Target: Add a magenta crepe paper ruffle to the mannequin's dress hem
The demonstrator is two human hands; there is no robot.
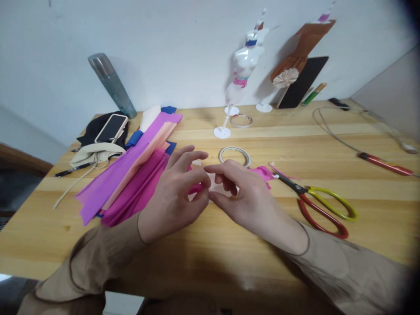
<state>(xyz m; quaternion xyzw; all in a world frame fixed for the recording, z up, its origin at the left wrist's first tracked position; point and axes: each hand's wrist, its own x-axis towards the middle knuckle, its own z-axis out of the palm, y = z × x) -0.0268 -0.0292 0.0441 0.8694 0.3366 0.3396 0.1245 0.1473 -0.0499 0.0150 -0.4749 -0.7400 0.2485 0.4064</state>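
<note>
Above the middle of the table, my left hand (180, 192) is closed in a pinch, thumb and index fingertip together, other fingers raised. My right hand (246, 188) meets it from the right, its curled thumb and index at the left fingertips. What they pinch is too small and covered to make out. Behind the fingers shows a pale pink piece (218, 183), partly hidden; whether it is held I cannot tell. A bright pink scrap (263, 172) lies beyond my right hand. Close by on the right are scissors (300, 189) with one yellow and one red handle.
Crepe paper sheets (131, 175) pile up on the left, near a phone (112, 128) and a bottle (113, 85). A tape roll (247, 158) lies beyond my hands. Dress-form figures (247, 59) stand by the wall, with a tablet (305, 83). A red cabled tool (385, 164) lies right.
</note>
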